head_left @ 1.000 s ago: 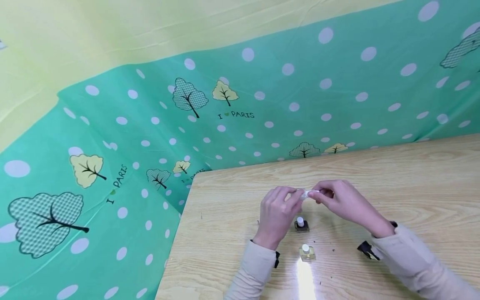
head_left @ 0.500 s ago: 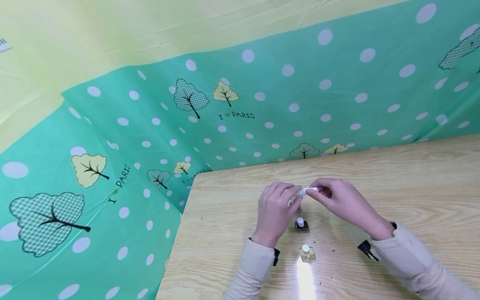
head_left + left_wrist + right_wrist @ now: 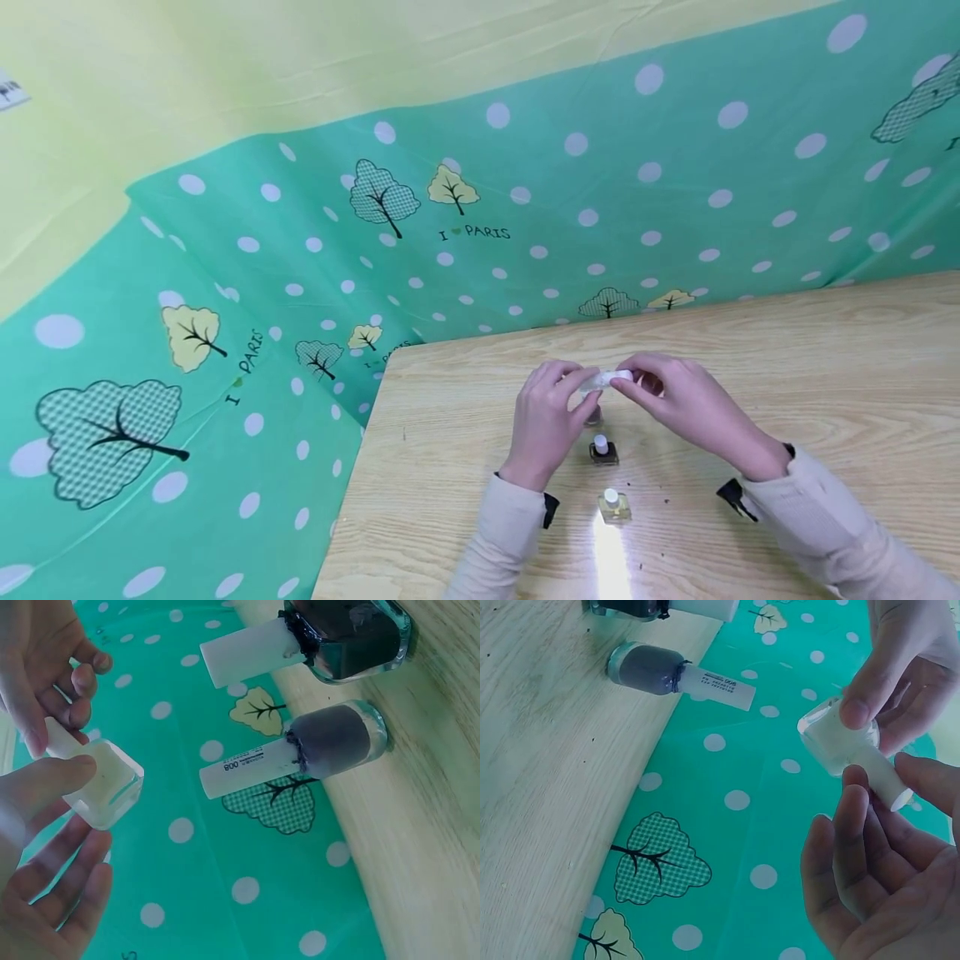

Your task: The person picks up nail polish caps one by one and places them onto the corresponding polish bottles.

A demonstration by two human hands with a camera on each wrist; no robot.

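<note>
Both hands meet over the far part of the table on a nail polish bottle [image 3: 112,791] with square clear glass and pale, whitish contents. My left hand [image 3: 542,425] holds its glass body, thumb across the flat face. At the white cap [image 3: 886,782], my right hand [image 3: 686,404] pinches with thumb and fingers. The cap is on the bottle's neck, and the bottle lies tilted sideways in the air. Just below the hands stands a greyish-purple nail polish bottle [image 3: 330,741], partly hidden by the left hand in the head view.
Nearer me on the wooden table [image 3: 435,483] stand a dark nail polish bottle [image 3: 603,454] and a pale yellow one [image 3: 615,507], both white-capped. Small dark specks dot the wood. A green polka-dot curtain [image 3: 517,242] hangs along the table's far and left edges.
My left hand has turned and shifted slightly left and away, and more of the pale bottle and the greyish-purple one shows. My right hand stays at the cap, nearly still.
</note>
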